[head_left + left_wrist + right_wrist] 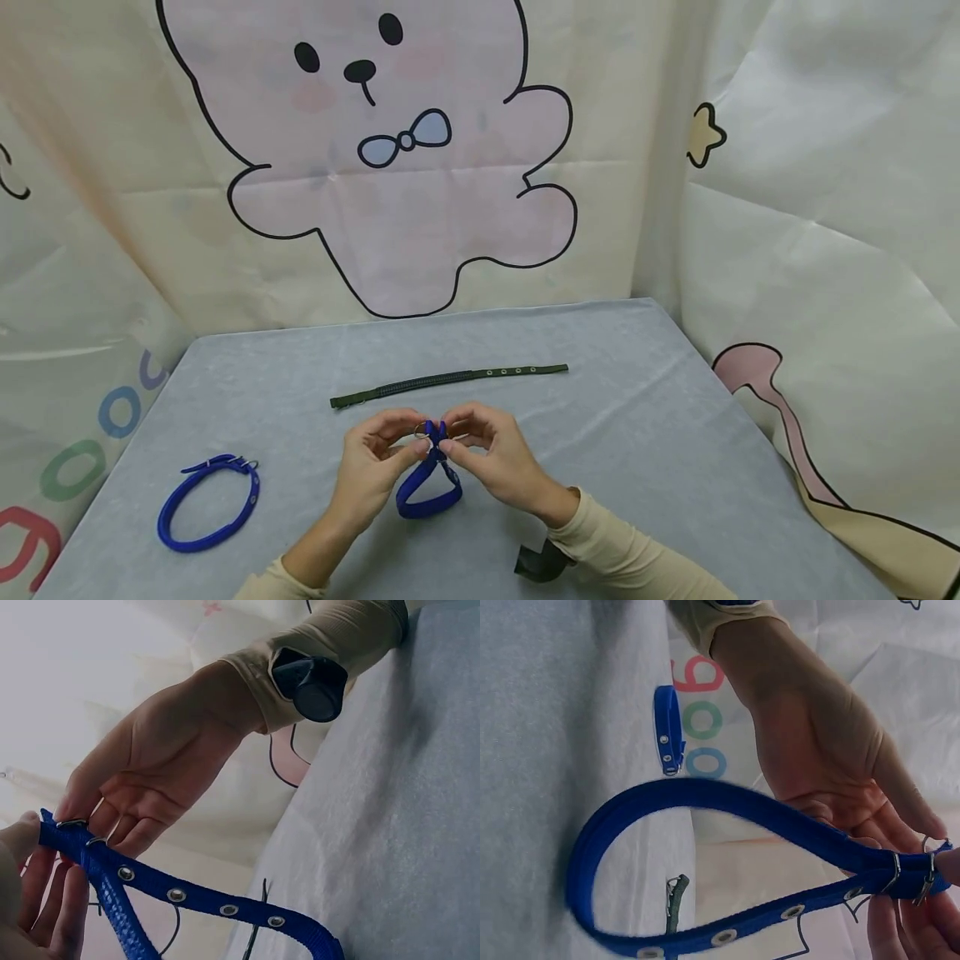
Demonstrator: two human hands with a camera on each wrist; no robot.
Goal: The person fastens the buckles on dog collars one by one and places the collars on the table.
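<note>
A blue pet collar [429, 507] hangs as a closed loop between both hands, above the table. My left hand [369, 471] pinches its buckle end with thumb and fingers. From the other side, my right hand [498, 458] pinches the same end near the tip. In the right wrist view, the metal buckle [928, 881] and a metal keeper loop [894, 871] sit on the overlapped strap. Metal-rimmed eyelets [177, 895] run along one side of the loop. The fingers partly hide the strap's tip.
A second blue collar [197, 546], buckled into a ring, lies at the left on the grey table cover [637, 417]. A dark green collar [427, 383] with eyelets is stretched out behind the hands. Beside the right sleeve shows a black object [540, 563]. Printed curtains surround the table.
</note>
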